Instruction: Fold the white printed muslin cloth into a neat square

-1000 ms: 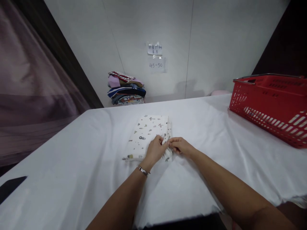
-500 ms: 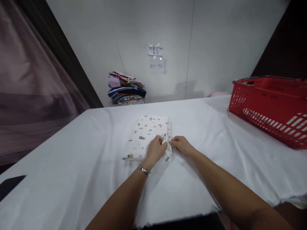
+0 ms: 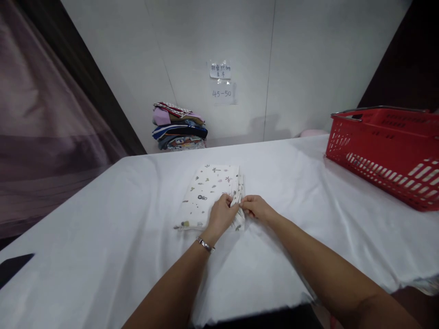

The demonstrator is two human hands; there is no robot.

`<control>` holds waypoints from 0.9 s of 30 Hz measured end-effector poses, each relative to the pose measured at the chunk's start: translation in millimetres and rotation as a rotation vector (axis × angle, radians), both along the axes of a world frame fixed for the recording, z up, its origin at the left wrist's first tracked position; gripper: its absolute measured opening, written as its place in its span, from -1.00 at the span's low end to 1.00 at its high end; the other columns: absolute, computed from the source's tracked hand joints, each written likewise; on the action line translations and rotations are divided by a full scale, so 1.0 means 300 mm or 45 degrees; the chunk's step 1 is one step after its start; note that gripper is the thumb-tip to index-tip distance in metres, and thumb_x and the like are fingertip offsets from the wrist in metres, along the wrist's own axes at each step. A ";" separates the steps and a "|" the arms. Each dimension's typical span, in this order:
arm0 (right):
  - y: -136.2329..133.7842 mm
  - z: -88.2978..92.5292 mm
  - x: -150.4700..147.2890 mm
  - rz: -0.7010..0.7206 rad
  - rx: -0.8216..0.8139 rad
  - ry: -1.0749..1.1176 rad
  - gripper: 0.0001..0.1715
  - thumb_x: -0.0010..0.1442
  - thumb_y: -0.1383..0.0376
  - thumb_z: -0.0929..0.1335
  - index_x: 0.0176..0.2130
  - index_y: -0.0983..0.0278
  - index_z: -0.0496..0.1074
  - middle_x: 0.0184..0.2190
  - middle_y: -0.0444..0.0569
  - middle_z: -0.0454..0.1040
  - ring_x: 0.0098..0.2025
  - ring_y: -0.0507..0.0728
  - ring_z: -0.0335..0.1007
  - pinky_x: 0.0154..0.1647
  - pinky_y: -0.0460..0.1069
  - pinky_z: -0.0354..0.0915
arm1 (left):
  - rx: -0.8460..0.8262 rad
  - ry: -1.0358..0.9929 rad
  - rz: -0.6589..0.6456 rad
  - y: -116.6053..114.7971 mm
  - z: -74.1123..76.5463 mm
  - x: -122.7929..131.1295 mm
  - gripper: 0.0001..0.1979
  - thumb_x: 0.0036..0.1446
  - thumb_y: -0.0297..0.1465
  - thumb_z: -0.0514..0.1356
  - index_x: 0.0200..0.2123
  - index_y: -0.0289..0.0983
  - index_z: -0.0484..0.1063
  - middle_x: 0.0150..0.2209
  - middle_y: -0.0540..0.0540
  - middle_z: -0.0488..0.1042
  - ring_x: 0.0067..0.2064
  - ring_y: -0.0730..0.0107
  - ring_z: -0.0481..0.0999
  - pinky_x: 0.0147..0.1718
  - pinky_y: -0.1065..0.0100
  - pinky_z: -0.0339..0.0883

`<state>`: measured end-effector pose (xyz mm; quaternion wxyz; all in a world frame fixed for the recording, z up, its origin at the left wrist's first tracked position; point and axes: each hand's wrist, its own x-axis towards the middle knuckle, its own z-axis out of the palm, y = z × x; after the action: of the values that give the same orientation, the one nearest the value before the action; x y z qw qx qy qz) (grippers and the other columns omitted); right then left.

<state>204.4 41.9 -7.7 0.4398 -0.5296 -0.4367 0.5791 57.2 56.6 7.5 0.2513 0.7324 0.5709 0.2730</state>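
Note:
A folded white cloth with small printed plants and figures lies on the white-covered table. Its right edge is gathered into loose layers. My left hand, with a metal watch or bracelet at the wrist, rests over the cloth's right part and pinches the layers between thumb and fingers. From the right, my right hand pinches the outer edge of those same layers, close to the left fingertips. The fingers partly hide the gathered edge.
A stack of folded fabrics stands at the back against the wall. On the right sits a red plastic basket with a metal handle. Paper signs hang on the wall. A dark flat object lies at the left edge.
My right hand has moved slightly left, bringing its fingertips closer to my left hand at the gathered edge. The left hand keeps its grip, and the view has shifted slightly.

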 end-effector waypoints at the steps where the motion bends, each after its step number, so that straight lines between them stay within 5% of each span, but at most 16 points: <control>1: -0.003 0.007 -0.001 0.007 -0.012 0.048 -0.87 -0.10 0.28 0.35 -0.54 0.30 0.32 -0.79 -0.28 0.21 -0.77 -0.11 -0.02 -0.76 -0.16 -0.14 | -0.002 0.002 -0.007 0.000 0.001 0.000 -0.87 -0.03 -0.33 0.14 -0.39 -0.22 0.27 -0.55 0.09 0.34 -0.51 0.49 0.32 -0.53 0.46 0.06; 8: -0.014 0.025 0.004 0.043 -0.082 0.145 -0.80 -0.11 0.23 0.38 -0.50 0.31 0.33 -0.78 -0.30 0.19 -0.78 -0.12 -0.04 -0.77 -0.15 -0.26 | -0.001 0.019 -0.025 -0.006 0.001 0.000 -0.88 -0.02 -0.34 0.13 -0.37 -0.22 0.26 -0.56 0.09 0.33 -0.53 0.50 0.28 -0.54 0.45 0.04; 27: -0.012 0.019 0.011 0.087 -0.056 0.158 -0.81 -0.12 0.33 0.30 -0.40 0.31 0.41 -0.78 -0.28 0.22 -0.78 -0.10 -0.02 -0.77 -0.16 -0.18 | 0.003 0.168 0.009 -0.030 0.026 0.014 -0.77 -0.02 -0.27 0.16 -0.30 -0.21 0.21 -0.47 0.05 0.35 -0.47 0.42 0.32 -0.54 0.42 0.00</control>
<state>207.8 38.2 -1.9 0.4343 -0.4869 -0.4138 0.6348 61.5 47.6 15.2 0.2114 0.7470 0.5886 0.2257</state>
